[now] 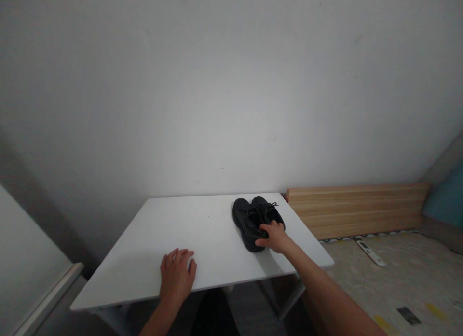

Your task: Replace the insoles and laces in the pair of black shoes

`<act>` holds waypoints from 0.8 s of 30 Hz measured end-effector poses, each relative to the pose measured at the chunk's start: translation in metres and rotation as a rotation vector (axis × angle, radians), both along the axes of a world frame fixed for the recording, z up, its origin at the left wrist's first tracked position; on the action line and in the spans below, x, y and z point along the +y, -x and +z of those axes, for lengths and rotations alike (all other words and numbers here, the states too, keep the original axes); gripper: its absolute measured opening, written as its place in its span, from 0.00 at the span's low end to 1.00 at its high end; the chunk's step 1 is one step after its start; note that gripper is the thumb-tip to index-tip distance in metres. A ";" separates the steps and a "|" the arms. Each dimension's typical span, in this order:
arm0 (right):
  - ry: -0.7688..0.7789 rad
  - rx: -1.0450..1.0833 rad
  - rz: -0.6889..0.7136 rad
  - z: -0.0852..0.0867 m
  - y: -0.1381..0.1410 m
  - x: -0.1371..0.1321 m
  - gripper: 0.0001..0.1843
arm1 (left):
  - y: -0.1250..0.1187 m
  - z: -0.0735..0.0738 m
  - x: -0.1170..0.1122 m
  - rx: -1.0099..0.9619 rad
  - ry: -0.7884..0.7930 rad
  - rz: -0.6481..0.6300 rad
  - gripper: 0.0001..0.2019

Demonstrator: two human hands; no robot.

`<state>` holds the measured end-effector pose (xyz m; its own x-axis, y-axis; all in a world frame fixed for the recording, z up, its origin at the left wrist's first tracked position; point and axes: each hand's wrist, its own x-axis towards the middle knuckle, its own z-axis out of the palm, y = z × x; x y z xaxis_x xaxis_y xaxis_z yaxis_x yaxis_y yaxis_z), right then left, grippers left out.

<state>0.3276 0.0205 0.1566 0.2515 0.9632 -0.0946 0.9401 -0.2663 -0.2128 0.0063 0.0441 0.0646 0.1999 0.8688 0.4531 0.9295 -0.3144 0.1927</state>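
Two black lace-up shoes stand side by side on the white table (213, 239), toes toward the wall. My right hand (274, 236) is at the heel of the left shoe (249, 225), its thumb low on the outside and its fingers over the heel's rim, closed around it. The right shoe (269, 209), laces showing, sits close against the other, its heel partly behind my fingers. Resting near the table's front edge, my left hand (177, 273) lies palm down with its fingers apart and nothing in it.
A plain wall (217, 109) rises behind the table. At the right, a wooden headboard (358, 208) borders a bed with a patterned cover (408, 268). A white controller (369, 252) with a cord lies there. A white panel (29, 259) stands at the left.
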 end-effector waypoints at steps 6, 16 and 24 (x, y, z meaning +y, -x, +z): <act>-0.107 -0.048 -0.055 -0.007 0.002 0.000 0.19 | -0.001 0.003 -0.001 0.007 -0.004 0.010 0.15; -0.240 -0.129 -0.060 -0.013 -0.062 0.009 0.15 | 0.000 -0.001 0.002 0.007 0.012 0.013 0.15; -0.289 -0.163 -0.116 -0.029 -0.107 0.025 0.16 | -0.001 -0.001 0.003 0.026 0.008 0.022 0.16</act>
